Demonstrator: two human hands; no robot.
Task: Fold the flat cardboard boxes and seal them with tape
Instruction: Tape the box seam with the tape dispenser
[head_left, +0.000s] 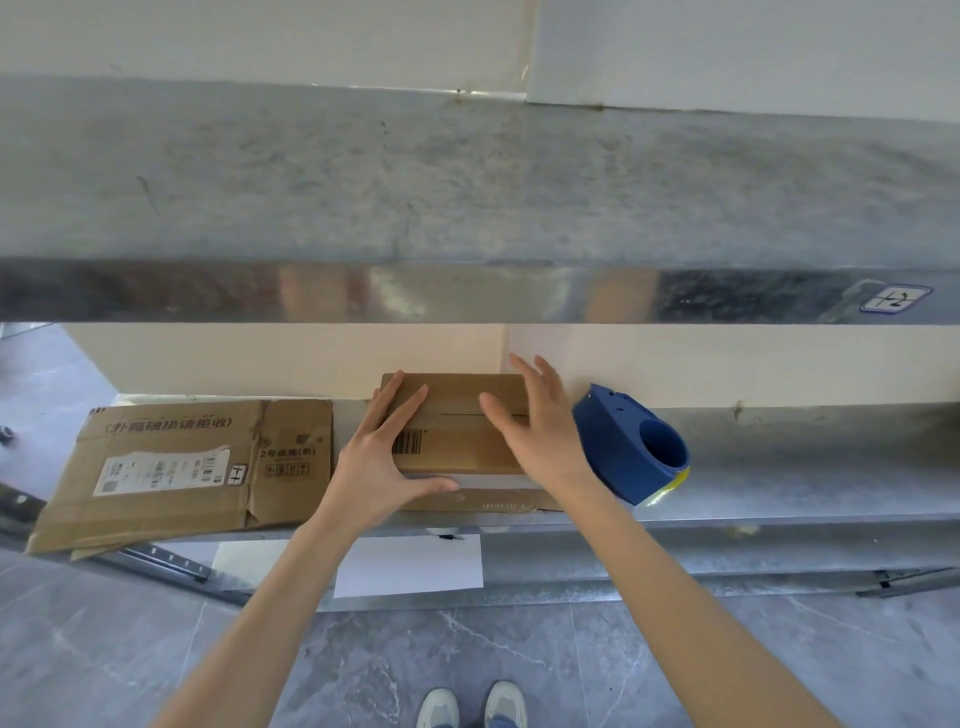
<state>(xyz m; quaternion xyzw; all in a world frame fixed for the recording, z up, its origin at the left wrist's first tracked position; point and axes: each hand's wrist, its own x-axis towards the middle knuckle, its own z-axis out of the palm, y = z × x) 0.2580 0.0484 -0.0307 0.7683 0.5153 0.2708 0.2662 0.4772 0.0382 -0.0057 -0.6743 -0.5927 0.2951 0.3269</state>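
Note:
A small folded cardboard box (457, 415) with a barcode sits on the lower metal shelf (779, 467), against the back wall. My left hand (384, 452) lies against the box's left side, fingers straight on top and thumb along its front edge. My right hand (530, 415) hovers spread over the box's right end, fingers straight. A blue tape dispenser (631, 447) with yellowish tape lies on the shelf just right of my right hand. A flattened cardboard box (182, 467) with a white label lies on the shelf to the left.
An upper metal shelf (467, 182) juts out above the lower one, its front lip at mid-frame. A white sheet of paper (410, 566) lies below the lower shelf. The grey tiled floor and my shoes (472, 706) are at the bottom.

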